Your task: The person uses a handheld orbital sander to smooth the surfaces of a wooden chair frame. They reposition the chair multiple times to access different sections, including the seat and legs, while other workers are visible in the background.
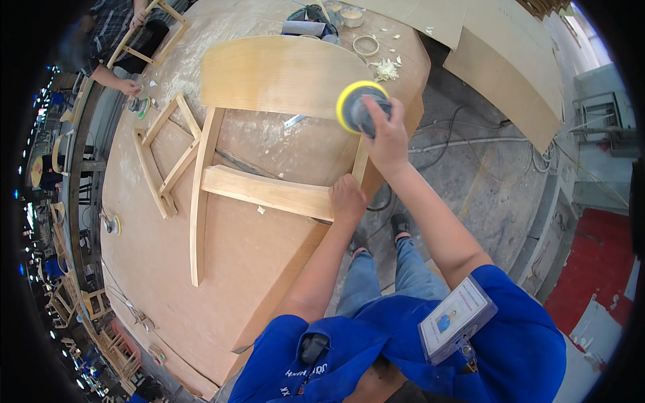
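Note:
A wooden chair frame lies on the covered worktable, with a wide curved backrest panel (275, 70), a long leg (199, 221) and a curved crossrail (265, 191). My left hand (347, 200) is closed round the frame where the crossrail meets the right-hand leg. In my right hand (388, 138) is a round sander (363, 107) with a yellow-edged pad. The pad is tilted on edge at the right end of the backrest; whether it touches the wood I cannot tell. Part of the right-hand leg is hidden by my hands.
A smaller wooden frame (151, 151) lies left of the chair frame. At the far left, a co-worker's hand (127, 87) is near another sander (139, 107). Tape roll (366, 45), wood shavings (387, 69) and tubs (351, 17) sit at the back. Hoses (470, 142) cross the floor at right.

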`<action>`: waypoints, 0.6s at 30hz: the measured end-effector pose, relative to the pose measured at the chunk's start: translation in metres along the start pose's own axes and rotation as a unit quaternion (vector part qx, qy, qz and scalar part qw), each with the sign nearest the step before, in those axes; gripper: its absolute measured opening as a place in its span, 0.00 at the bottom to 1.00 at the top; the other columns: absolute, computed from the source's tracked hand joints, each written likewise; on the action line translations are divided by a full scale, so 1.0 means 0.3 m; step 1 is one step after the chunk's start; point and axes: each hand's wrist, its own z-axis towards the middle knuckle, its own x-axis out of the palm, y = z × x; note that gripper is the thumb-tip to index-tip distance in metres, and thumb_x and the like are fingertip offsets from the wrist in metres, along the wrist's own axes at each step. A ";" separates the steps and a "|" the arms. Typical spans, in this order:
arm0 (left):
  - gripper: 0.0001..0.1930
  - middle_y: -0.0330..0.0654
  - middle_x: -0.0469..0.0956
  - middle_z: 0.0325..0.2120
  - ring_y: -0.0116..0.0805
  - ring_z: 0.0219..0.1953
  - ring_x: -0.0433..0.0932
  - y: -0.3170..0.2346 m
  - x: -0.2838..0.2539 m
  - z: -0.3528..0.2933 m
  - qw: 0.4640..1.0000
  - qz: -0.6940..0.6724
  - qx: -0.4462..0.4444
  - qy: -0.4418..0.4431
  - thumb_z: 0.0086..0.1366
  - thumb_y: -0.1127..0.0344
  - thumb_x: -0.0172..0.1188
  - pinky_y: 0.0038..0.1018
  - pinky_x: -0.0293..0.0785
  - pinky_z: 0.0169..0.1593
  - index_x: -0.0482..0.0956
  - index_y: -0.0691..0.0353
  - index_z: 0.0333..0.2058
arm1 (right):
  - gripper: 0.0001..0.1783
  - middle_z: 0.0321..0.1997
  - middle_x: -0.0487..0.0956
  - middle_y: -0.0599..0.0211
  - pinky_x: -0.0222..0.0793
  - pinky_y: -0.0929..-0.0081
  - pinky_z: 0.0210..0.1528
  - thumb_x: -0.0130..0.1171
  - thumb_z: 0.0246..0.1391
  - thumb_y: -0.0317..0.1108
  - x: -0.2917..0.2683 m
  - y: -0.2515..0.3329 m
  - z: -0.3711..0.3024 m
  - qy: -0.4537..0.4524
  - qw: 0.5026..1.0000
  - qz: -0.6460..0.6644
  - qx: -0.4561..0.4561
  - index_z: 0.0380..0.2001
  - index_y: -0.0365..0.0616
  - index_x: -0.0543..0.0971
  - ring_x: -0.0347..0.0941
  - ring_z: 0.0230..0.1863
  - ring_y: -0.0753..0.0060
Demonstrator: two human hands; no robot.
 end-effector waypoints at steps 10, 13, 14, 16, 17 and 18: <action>0.27 0.49 0.75 0.42 0.49 0.48 0.73 0.003 -0.003 0.007 0.998 -0.057 0.033 -0.020 0.55 0.58 0.64 0.44 0.64 0.52 0.67 0.63 0.50 | 0.35 0.61 0.65 0.50 0.76 0.55 0.43 0.58 0.48 0.25 0.143 0.374 0.122 0.229 0.958 -0.077 -0.156 0.59 0.73 0.71 0.75 0.39 0.45; 0.31 0.50 0.74 0.43 0.48 0.49 0.73 0.045 -0.031 -0.012 0.996 -0.046 0.029 0.065 0.54 0.57 0.65 0.43 0.64 0.53 0.66 0.66 0.53 | 0.35 0.62 0.64 0.48 0.75 0.55 0.49 0.59 0.48 0.27 0.141 0.364 0.155 0.224 0.961 -0.082 -0.138 0.60 0.72 0.70 0.74 0.45 0.41; 0.31 0.50 0.74 0.42 0.48 0.49 0.73 0.060 -0.041 -0.019 0.995 -0.071 0.060 0.032 0.53 0.57 0.65 0.42 0.64 0.53 0.66 0.66 0.52 | 0.36 0.62 0.64 0.48 0.73 0.55 0.51 0.60 0.47 0.26 0.128 0.334 0.162 0.218 0.965 -0.095 -0.107 0.60 0.70 0.70 0.73 0.49 0.40; 0.31 0.50 0.74 0.41 0.47 0.48 0.73 0.081 -0.061 -0.031 0.989 -0.109 0.093 0.020 0.53 0.57 0.66 0.41 0.64 0.53 0.65 0.67 0.51 | 0.39 0.61 0.64 0.47 0.72 0.55 0.54 0.63 0.45 0.25 0.075 0.243 0.159 0.170 0.977 -0.100 -0.074 0.61 0.67 0.68 0.70 0.55 0.38; 0.32 0.51 0.74 0.42 0.48 0.49 0.72 0.082 -0.067 -0.033 0.989 -0.114 0.092 0.021 0.53 0.58 0.65 0.40 0.64 0.54 0.64 0.68 0.52 | 0.41 0.60 0.64 0.46 0.71 0.55 0.55 0.65 0.44 0.25 0.046 0.201 0.153 0.132 0.984 -0.108 -0.057 0.62 0.66 0.67 0.69 0.57 0.38; 0.34 0.52 0.73 0.42 0.48 0.49 0.72 0.081 -0.071 -0.034 0.989 -0.114 0.084 0.032 0.53 0.58 0.65 0.40 0.63 0.55 0.63 0.70 0.53 | 0.42 0.59 0.63 0.45 0.71 0.55 0.55 0.66 0.43 0.25 0.022 0.169 0.141 0.107 0.988 -0.104 -0.046 0.63 0.66 0.66 0.68 0.57 0.38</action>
